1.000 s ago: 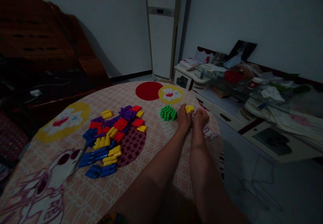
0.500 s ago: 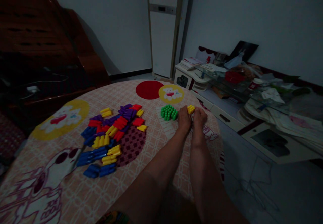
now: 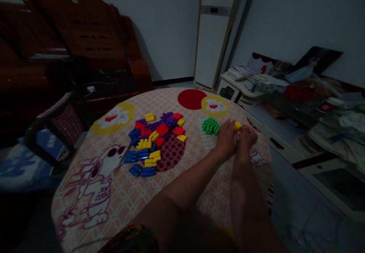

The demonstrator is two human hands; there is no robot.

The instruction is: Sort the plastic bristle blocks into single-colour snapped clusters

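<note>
At the right side of the round table, a small cluster of yellow toy building blocks [image 3: 237,125] pokes up between my two hands. My left hand [image 3: 226,139] is closed around its left side. My right hand [image 3: 247,136] has its fingers curled in against its right side, and my fingers hide most of the cluster. Just left of my left hand stands a joined group of green building blocks [image 3: 211,126] with knobbly tops. Farther left lies a loose pile of building blocks, with yellow blocks [image 3: 144,144], blue blocks [image 3: 137,155], red blocks [image 3: 162,129] and purple blocks [image 3: 170,121].
A patterned tablecloth [image 3: 182,192] covers the table. Beyond its right edge runs a low cabinet [image 3: 265,125] heaped with papers, bags and a red bowl [image 3: 298,92]. A wooden bench [image 3: 94,43] and a chair [image 3: 61,123] are at the left. A tall white unit [image 3: 212,47] stands behind.
The view has swung left, so everything sits farther right in the picture and the chair shows. Both hands stay at the yellow cluster; my right fingers have shifted against it.
</note>
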